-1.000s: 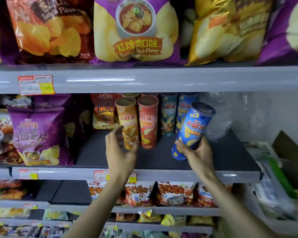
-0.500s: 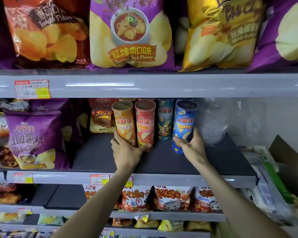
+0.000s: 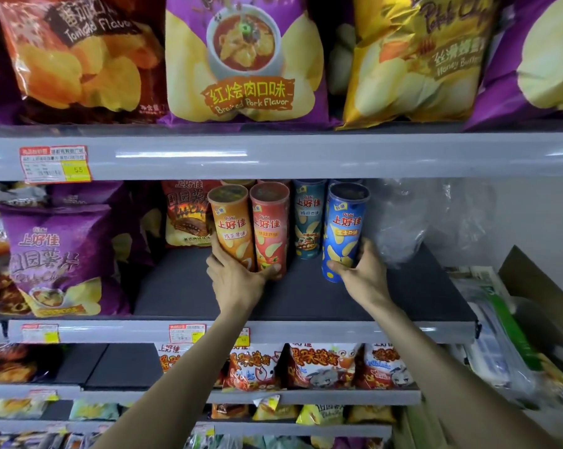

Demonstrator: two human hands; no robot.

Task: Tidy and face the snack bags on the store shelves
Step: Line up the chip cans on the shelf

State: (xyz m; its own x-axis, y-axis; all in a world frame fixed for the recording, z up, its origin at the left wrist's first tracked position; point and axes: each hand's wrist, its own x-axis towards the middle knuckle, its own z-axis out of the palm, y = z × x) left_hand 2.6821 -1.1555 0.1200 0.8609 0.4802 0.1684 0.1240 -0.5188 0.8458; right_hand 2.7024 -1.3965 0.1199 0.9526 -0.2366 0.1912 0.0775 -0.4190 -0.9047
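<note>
Facing step: left hand (image 3: 238, 280) grips orange canister (image 3: 233, 228) and red canister (image 3: 270, 228), right hand (image 3: 362, 270) grips blue canister (image 3: 343, 231) at their three o'clock; next move likely calls for squaring labels forward.

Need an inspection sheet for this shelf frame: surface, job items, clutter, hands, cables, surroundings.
Surface: dark middle shelf deck, bare in front of the cans.
Job's things: orange can and red can side by side, touching; teal can further back; blue can right of them; purple bag at the left, facing out.
Clutter: crumpled clear plastic wrap at the shelf's back right.
Grippers: left hand grips orange and red cans near their bases; right hand grips the blue can low.
Cables: nothing seen.
Surroundings: chip bags on the shelf above, snack bags below, price tag on the upper rail, cardboard box at right.
</note>
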